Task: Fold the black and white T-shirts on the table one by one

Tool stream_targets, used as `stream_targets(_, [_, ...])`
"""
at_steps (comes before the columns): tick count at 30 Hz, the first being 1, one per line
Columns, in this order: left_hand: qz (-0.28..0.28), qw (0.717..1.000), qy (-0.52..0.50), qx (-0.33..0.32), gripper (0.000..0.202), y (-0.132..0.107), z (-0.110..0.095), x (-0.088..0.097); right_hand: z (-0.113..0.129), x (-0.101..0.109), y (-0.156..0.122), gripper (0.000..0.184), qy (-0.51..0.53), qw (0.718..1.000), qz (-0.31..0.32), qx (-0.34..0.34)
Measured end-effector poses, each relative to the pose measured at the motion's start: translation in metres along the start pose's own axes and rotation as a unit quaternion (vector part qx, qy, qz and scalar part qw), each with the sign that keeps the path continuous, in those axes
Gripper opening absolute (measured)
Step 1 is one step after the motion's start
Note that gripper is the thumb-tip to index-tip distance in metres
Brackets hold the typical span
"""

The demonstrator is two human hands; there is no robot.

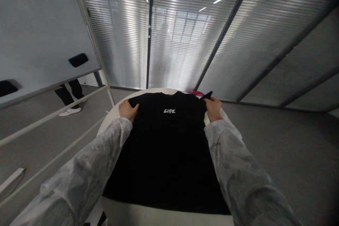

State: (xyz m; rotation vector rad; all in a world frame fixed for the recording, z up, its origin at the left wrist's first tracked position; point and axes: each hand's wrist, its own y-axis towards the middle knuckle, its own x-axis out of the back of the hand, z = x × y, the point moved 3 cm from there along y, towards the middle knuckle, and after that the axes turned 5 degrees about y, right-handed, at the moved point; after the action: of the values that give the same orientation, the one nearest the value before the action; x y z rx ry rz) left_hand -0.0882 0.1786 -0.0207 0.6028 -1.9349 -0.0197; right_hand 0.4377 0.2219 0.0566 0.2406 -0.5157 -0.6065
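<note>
Pale sleeves [84, 164] are being extended from below; across a white surface [109, 122], mid-frame, a black shirt [169, 152] is being pinched by left hand [129, 109] and right hand [213, 108], with a whiteboard [42, 24] upper left.

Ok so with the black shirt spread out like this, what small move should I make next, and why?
I'd probably lower your right hand and lay the sleeve end it pinches flat: that end sticks up past your grip, while the body of the black shirt looks fairly flat on the white table, with your left hand at the opposite sleeve.
</note>
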Motion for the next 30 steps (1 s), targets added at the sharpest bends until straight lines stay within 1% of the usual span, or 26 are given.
stream_targets(2, [-0.004, 1.000, 0.004, 0.001, 0.069, 0.000, 0.000, -0.001, 0.017, -0.014, -0.007, 0.031, 0.007, 1.000, -0.010, 0.001])
stream_targets(3, [-0.006, 1.000, 0.006, 0.000, 0.069, 0.000, -0.001, -0.001, 0.028, -0.022, -0.013, 0.031, 0.021, 1.000, 0.003, 0.008])
stream_targets(4, [-0.009, 1.000, 0.007, -0.003, 0.068, 0.000, -0.001, -0.002, 0.040, -0.031, -0.020, 0.032, 0.047, 0.998, 0.035, 0.016])
stream_targets(5, [-0.011, 1.000, 0.008, -0.005, 0.068, 0.000, -0.001, -0.002, 0.053, -0.040, -0.028, 0.034, 0.084, 0.992, 0.093, 0.022])
stream_targets(6, [-0.013, 1.000, 0.008, -0.006, 0.067, 0.000, -0.001, -0.002, 0.064, -0.049, -0.038, 0.037, 0.125, 0.978, 0.167, 0.023])
stream_targets(8, [-0.014, 1.000, 0.004, -0.008, 0.067, 0.000, 0.000, -0.002, 0.084, -0.062, -0.058, 0.046, 0.184, 0.928, 0.323, 0.033])
stream_targets(9, [-0.014, 1.000, 0.002, -0.010, 0.067, -0.001, 0.000, -0.002, 0.091, -0.064, -0.067, 0.050, 0.194, 0.905, 0.376, 0.041])
stream_targets(10, [-0.015, 1.000, -0.001, -0.011, 0.067, -0.001, 0.000, -0.002, 0.095, -0.063, -0.073, 0.052, 0.189, 0.892, 0.407, 0.050])
stream_targets(11, [-0.016, 1.000, -0.003, -0.012, 0.067, 0.000, 0.000, -0.002, 0.096, -0.060, -0.078, 0.051, 0.170, 0.891, 0.416, 0.061])
stream_targets(12, [-0.017, 1.000, -0.004, -0.013, 0.066, 0.000, 0.000, -0.002, 0.095, -0.055, -0.082, 0.048, 0.136, 0.898, 0.412, 0.073])
stream_targets(14, [-0.020, 1.000, -0.007, -0.014, 0.066, 0.000, -0.001, -0.002, 0.088, -0.038, -0.089, 0.044, 0.032, 0.914, 0.388, 0.111])
stream_targets(15, [-0.022, 1.000, -0.010, -0.014, 0.065, 0.000, -0.002, -0.002, 0.083, -0.027, -0.095, 0.043, -0.029, 0.917, 0.373, 0.137])
stream_targets(17, [-0.030, 0.999, -0.020, -0.014, 0.062, -0.001, -0.003, 0.001, 0.072, -0.002, -0.114, 0.044, -0.143, 0.907, 0.345, 0.195])
stream_targets(19, [-0.049, 0.998, -0.034, -0.021, 0.055, -0.003, -0.005, 0.006, 0.060, 0.023, -0.141, 0.044, -0.218, 0.889, 0.327, 0.236])
stream_targets(21, [-0.071, 0.995, -0.049, -0.050, 0.048, -0.006, -0.010, 0.013, 0.047, 0.046, -0.169, 0.041, -0.268, 0.879, 0.315, 0.237])
stream_targets(22, [-0.076, 0.993, -0.058, -0.073, 0.045, -0.008, -0.014, 0.015, 0.040, 0.056, -0.182, 0.041, -0.282, 0.881, 0.310, 0.222])
stream_targets(23, [-0.068, 0.990, -0.070, -0.100, 0.044, -0.011, -0.021, 0.017, 0.034, 0.064, -0.192, 0.040, -0.289, 0.886, 0.307, 0.196])
stream_targets(24, [-0.046, 0.987, -0.085, -0.125, 0.045, -0.013, -0.029, 0.016, 0.028, 0.070, -0.200, 0.039, -0.291, 0.891, 0.307, 0.166])
stream_targets(25, [-0.010, 0.984, -0.101, -0.145, 0.045, -0.016, -0.040, 0.015, 0.023, 0.075, -0.207, 0.037, -0.290, 0.895, 0.309, 0.137])
stream_targets(27, [0.075, 0.974, -0.133, -0.166, 0.047, -0.022, -0.068, 0.007, 0.019, 0.081, -0.215, 0.031, -0.296, 0.897, 0.314, 0.096])
stream_targets(29, [0.161, 0.961, -0.164, -0.156, 0.048, -0.027, -0.102, -0.003, 0.021, 0.085, -0.221, 0.028, -0.322, 0.890, 0.313, 0.079])
stream_targets(30, [0.210, 0.950, -0.186, -0.134, 0.048, -0.030, -0.120, -0.010, 0.023, 0.087, -0.224, 0.029, -0.341, 0.884, 0.311, 0.075])
